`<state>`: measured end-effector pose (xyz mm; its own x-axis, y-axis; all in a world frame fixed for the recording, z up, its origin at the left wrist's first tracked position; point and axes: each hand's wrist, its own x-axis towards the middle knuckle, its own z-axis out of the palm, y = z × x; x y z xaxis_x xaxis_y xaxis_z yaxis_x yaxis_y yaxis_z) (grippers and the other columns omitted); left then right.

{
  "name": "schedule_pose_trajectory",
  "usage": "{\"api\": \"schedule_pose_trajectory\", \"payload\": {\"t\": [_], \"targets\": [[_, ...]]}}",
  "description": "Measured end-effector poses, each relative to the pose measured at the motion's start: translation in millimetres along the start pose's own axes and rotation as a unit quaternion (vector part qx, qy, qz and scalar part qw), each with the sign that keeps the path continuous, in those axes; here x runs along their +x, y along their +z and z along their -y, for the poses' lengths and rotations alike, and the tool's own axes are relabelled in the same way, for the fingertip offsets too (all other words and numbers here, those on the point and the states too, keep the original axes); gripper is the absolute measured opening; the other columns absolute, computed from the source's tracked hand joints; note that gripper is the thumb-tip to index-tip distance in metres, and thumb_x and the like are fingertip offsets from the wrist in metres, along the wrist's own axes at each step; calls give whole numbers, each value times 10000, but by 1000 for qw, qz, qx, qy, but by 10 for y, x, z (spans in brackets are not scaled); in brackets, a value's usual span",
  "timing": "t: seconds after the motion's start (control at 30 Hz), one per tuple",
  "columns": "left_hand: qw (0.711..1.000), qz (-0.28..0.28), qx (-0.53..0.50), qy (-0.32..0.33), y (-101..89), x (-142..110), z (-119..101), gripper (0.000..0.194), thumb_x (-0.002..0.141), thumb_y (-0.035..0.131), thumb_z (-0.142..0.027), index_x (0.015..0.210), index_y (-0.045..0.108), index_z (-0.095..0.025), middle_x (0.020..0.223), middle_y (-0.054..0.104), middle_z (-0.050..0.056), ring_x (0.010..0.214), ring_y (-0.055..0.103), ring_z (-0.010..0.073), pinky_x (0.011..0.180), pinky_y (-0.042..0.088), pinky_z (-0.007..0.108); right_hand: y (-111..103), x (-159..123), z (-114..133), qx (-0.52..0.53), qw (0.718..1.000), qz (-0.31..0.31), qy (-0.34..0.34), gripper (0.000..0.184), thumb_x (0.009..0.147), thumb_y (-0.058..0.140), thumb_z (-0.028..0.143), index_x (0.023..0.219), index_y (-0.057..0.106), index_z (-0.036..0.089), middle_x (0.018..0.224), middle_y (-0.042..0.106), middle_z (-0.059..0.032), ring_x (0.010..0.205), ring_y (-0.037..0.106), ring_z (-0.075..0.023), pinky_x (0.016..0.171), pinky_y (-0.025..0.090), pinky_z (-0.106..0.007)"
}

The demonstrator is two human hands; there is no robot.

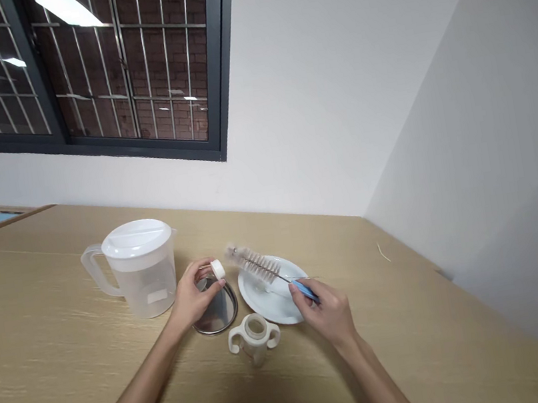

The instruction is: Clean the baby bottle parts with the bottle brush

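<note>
My left hand (pixel 193 298) pinches a small white cap (pixel 217 269) over a round steel dish (pixel 215 308). My right hand (pixel 325 312) grips the blue handle of a bottle brush (pixel 258 267). The brush's white bristles reach up and to the left over a white plate (pixel 273 295). In front of both hands, an open clear baby bottle with two white handles (pixel 254 336) stands on the wooden table (pixel 69 352).
A clear plastic jug with a white lid (pixel 138 267) stands left of the steel dish. White walls meet in a corner behind the table on the right. A barred dark window is high on the left.
</note>
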<state>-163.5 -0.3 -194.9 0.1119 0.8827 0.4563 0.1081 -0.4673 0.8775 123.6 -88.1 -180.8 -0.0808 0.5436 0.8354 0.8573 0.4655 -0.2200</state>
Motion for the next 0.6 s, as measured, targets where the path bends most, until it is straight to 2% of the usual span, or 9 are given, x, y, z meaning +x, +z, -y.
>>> {"api": "schedule_pose_trajectory", "payload": {"t": [0.17, 0.33, 0.6], "targets": [[997, 30, -61, -41, 17, -10, -35, 541, 726, 785, -354, 1185, 567, -168, 1238, 655, 140, 1119, 652, 258, 1011, 507, 437, 32, -2, 35, 5, 1000, 18, -25, 155, 895, 614, 282, 863, 698, 155, 570, 575, 24, 492, 510, -82, 545, 385, -202], [994, 15, -78, -74, 28, -15, -69, 578, 705, 803, -366, 1187, 562, -157, 1219, 665, 149, 1107, 662, 264, 1004, 518, 437, 56, -3, -21, -43, 999, 4, -12, 186, 901, 606, 305, 836, 702, 160, 573, 589, 20, 490, 514, -80, 535, 367, -203], [996, 7, -71, -57, 20, -1, -29, 578, 725, 786, -394, 1202, 555, -166, 1189, 672, 139, 1060, 678, 254, 977, 532, 437, 8, 7, -7, -9, 1000, 4, 1, 171, 905, 595, 291, 879, 703, 161, 597, 604, 12, 511, 529, -86, 553, 387, -199]]}}
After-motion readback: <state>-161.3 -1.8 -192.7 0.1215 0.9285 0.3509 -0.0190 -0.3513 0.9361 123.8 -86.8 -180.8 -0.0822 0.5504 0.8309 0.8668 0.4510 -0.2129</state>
